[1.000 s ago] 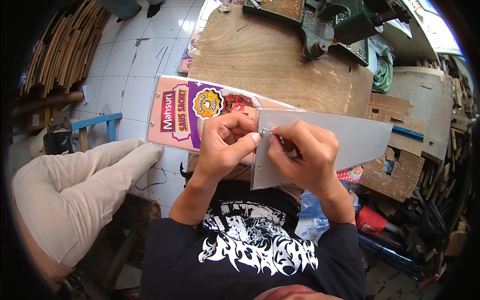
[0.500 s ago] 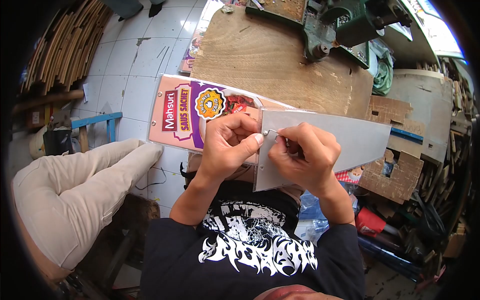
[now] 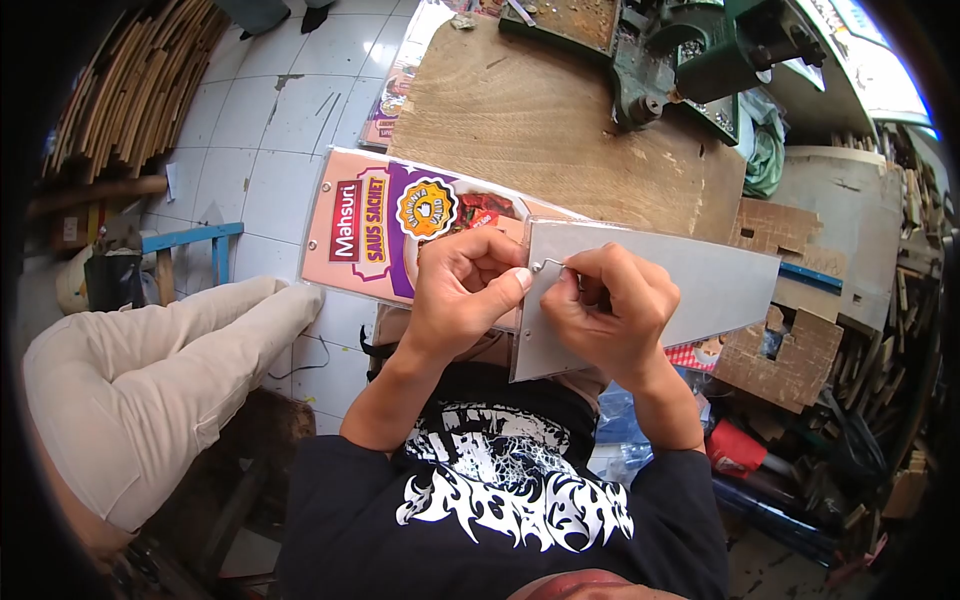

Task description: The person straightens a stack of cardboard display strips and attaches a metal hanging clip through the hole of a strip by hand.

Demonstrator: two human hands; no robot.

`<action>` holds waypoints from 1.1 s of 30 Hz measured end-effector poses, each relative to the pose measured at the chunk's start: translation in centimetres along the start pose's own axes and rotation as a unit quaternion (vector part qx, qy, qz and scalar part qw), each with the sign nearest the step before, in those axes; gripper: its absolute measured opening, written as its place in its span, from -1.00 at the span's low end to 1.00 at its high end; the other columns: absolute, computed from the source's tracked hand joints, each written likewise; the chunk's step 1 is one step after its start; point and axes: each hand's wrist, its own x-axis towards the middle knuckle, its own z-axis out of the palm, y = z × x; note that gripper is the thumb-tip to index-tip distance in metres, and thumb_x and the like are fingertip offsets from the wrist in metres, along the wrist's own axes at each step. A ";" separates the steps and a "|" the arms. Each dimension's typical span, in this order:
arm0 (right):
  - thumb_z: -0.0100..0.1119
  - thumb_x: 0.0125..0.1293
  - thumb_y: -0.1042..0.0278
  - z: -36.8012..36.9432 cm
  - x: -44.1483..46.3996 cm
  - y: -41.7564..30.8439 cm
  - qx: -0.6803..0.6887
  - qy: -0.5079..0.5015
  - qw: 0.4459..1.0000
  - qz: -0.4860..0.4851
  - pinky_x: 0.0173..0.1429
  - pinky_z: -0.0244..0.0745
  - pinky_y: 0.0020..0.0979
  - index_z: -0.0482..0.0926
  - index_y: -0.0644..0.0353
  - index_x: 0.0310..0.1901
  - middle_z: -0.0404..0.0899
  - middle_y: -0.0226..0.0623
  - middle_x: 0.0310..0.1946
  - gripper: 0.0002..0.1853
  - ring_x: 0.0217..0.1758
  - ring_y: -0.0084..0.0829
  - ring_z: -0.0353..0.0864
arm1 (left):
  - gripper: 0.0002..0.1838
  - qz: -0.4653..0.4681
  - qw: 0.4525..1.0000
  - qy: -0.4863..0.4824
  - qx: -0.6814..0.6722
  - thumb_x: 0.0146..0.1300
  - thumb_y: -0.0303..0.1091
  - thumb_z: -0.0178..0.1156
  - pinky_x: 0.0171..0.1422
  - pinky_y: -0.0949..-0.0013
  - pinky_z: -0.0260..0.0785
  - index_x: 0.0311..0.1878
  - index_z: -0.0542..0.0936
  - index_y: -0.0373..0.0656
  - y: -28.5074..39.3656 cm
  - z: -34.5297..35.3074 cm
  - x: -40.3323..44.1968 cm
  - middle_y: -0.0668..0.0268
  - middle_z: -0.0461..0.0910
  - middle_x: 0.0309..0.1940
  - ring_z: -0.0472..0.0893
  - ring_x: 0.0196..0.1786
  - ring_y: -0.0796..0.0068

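A flat grey panel [image 3: 680, 270] in clear plastic lies across the table's near edge, overlapping a printed Mahsuri sauce sign [image 3: 345, 235]. My left hand [image 3: 465, 290] is closed, thumb and fingers pinching the panel's left edge beside an eyelet. In my right hand [image 3: 615, 305], thumb and forefinger grip a thin bent metal wire [image 3: 548, 264]. The wire's curved end meets the panel at the eyelet, close to my left thumb tip. Whether it passes through the hole cannot be made out. Another eyelet shows lower on the same edge.
Beneath the panels is a wooden tabletop [image 3: 560, 120]. A green machine [image 3: 650, 85] stands at its far right, near a green plastic bag [image 3: 765, 160]. Another person's beige trousers [image 3: 150, 390] are close on my left. Cut brown boards [image 3: 785, 355] lie to the right.
My right fingers have shifted slightly along the wire, and more of its bent length shows. Both hands stay at the panel's eyelet edge.
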 end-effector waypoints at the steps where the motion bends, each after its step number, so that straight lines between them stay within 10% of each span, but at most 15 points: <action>1: 0.27 -0.07 0.68 0.0 0.0 0.0 0.000 0.000 1.000 -0.001 -0.60 0.36 -0.48 0.52 0.21 -0.48 0.47 -0.37 -0.65 -0.84 -0.70 -0.51 0.46 | -0.93 0.002 1.000 -0.002 0.000 0.25 -0.60 0.23 -0.26 0.63 0.40 -0.25 0.53 -0.28 -0.1 -0.1 0.0 0.39 0.60 -0.38 0.55 -0.35 0.77; 13: 0.32 0.04 0.62 -2.2 -0.4 1.6 0.093 -0.004 0.983 0.159 -0.58 0.23 -0.62 0.57 0.26 -0.41 0.46 -0.53 -0.68 -0.89 -0.67 -0.77 0.34 | -0.94 0.006 1.000 0.010 0.027 0.24 -0.59 0.19 -0.21 0.62 0.43 -0.24 0.52 -0.29 -0.1 0.0 0.6 0.38 0.61 -0.37 0.56 -0.32 0.75; 33: 0.37 0.04 0.61 -0.2 -0.1 0.8 0.020 -0.030 0.999 0.033 -0.51 0.46 -0.46 0.61 0.22 -0.33 0.59 -0.33 -0.53 -0.84 -0.60 -0.45 0.60 | -0.94 0.017 0.996 0.063 0.060 0.19 -0.60 0.19 -0.38 0.69 0.33 -0.29 0.52 -0.26 -0.7 0.4 1.3 0.43 0.59 -0.44 0.49 -0.44 0.84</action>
